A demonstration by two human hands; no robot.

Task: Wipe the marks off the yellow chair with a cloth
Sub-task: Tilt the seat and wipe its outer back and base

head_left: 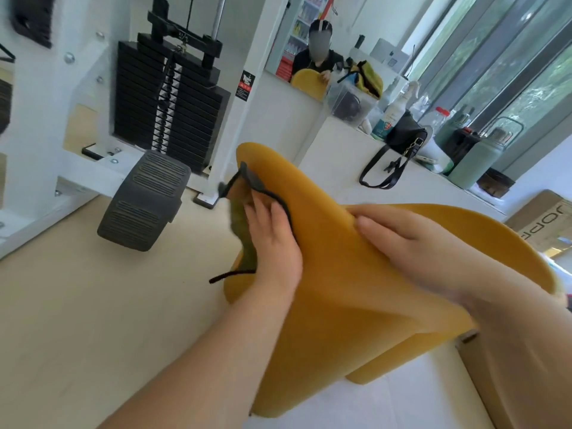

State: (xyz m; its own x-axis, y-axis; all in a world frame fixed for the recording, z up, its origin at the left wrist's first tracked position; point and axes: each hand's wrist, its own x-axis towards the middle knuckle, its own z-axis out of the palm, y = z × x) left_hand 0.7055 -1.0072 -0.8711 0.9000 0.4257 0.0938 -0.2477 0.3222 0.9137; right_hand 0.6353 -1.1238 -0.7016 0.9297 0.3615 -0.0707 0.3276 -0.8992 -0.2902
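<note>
Chair: the matte yellow moulded-plastic chair (340, 289) is seen tilted in the middle of the view, between both hands, above a pale wooden floor (77, 305) and beside a white worktop (334, 168); what it rests on cannot be told.
Cloth: an olive-green cloth with dark edging (244, 233) is draped over the chair's left edge, with one dark corner lifted clear near the top.
Left hand: the left hand (272, 243) is laid on the cloth, its fingers (263, 212) straight and close together, pressing the fabric to the plastic; the thumb is hidden.
Right hand: the right hand (411, 243) is laid across the upper ridge, its fingers (377, 226) straight and side by side, steadying the shell — nothing is pinched.
Marks: none can be made out on the yellow surface shown; any under the cloth are covered.
Step in hand: judged to be rubbing along the left edge.
Doing it well: flat pressure is best applied through the whole palm, strokes overlapped along the curve, and the cloth refolded to a clean face once soiled; the loose trim should be gathered under the fingers so it is not dragged.
Bracing: the shell is likely to flex or slide — the right hand is best placed opposite the rubbing.
Nearby: a black strap handbag (402, 137) sits on the worktop, well apart.
</note>
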